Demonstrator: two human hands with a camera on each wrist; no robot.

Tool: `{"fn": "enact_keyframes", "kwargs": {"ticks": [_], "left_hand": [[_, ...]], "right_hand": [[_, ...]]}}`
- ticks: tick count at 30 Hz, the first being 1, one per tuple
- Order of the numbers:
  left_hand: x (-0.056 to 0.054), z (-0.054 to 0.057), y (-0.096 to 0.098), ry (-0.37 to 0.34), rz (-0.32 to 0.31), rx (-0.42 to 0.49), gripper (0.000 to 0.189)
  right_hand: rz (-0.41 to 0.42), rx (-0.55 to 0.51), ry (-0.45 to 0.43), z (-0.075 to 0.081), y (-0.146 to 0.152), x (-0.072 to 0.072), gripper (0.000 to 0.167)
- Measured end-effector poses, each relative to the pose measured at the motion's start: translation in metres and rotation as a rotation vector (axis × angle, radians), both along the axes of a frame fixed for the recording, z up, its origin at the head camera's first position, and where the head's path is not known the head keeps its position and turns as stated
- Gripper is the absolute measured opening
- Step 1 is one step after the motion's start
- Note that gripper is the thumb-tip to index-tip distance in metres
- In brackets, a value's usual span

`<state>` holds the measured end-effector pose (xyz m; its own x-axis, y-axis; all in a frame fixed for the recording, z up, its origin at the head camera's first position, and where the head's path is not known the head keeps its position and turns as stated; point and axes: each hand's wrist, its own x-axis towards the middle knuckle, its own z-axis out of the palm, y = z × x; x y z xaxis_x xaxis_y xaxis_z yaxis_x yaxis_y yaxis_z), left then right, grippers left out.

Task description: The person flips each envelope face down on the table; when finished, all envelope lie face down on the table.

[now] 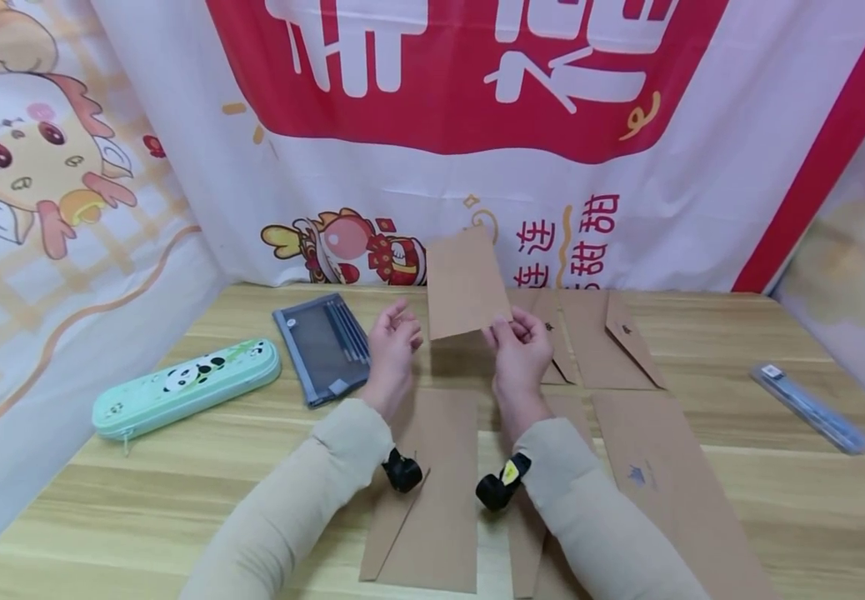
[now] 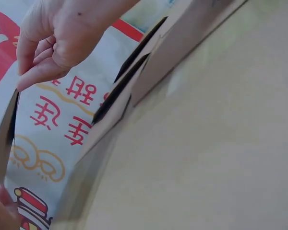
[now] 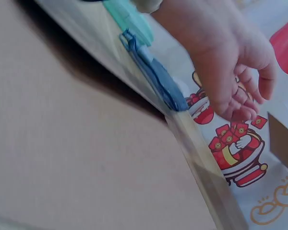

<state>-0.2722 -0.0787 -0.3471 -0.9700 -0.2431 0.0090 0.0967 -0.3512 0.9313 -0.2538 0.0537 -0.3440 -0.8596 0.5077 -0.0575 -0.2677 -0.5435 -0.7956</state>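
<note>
My right hand [image 1: 518, 358] pinches the lower right corner of a brown kraft paper envelope [image 1: 468, 283], raised above the table and tilted. In the left wrist view that same right hand [image 2: 62, 43] grips the envelope [image 2: 5, 136], seen nearly edge-on, between thumb and fingers. Just left of the envelope, my left hand [image 1: 393, 350] is lifted with fingers loosely bent, holding nothing. The right wrist view shows a gap between the left hand [image 3: 230, 67] and the envelope [image 3: 282, 143]. Under my forearms lie more kraft envelopes [image 1: 451, 492], partly covered by the sleeves.
On the left are a mint panda pencil case [image 1: 188, 387] and a dark mesh zip pouch [image 1: 320, 354] with pencils. Further envelopes [image 1: 590, 342] lie flat at right, one a large envelope [image 1: 672, 475] with a small print. A slim clear pack [image 1: 811, 408] lies far right. A printed curtain [image 1: 372, 183] hangs behind.
</note>
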Motion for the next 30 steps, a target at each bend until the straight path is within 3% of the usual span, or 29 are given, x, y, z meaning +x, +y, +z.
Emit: {"fn": "enact_keyframes", "kwargs": {"ticks": [7, 11, 14, 16, 21, 25, 30], "left_hand": [[0.006, -0.005, 0.004, -0.038, -0.090, 0.028, 0.040], [0.005, -0.004, 0.000, -0.008, -0.095, -0.049, 0.044], [0.003, -0.002, -0.011, 0.013, -0.124, -0.181, 0.048], [0.001, 0.001, -0.021, 0.007, -0.158, -0.293, 0.051], [-0.005, 0.011, -0.046, -0.045, -0.315, -0.507, 0.056], [-0.011, 0.013, -0.059, -0.086, -0.426, -0.622, 0.057], [-0.015, 0.004, -0.066, -0.115, -0.483, -0.635, 0.055]], "right_hand": [[-0.005, -0.129, -0.025, -0.004, -0.005, 0.001, 0.027], [0.094, -0.104, -0.077, -0.005, 0.000, 0.000, 0.028], [0.258, 0.026, -0.147, -0.004, 0.014, -0.003, 0.029], [0.400, 0.182, -0.191, -0.002, 0.025, -0.006, 0.036], [0.716, 0.562, -0.178, 0.004, 0.050, -0.015, 0.062], [0.865, 0.670, -0.168, 0.006, 0.057, -0.020, 0.069], [0.955, 0.714, -0.203, -0.001, 0.055, -0.026, 0.072]]}}
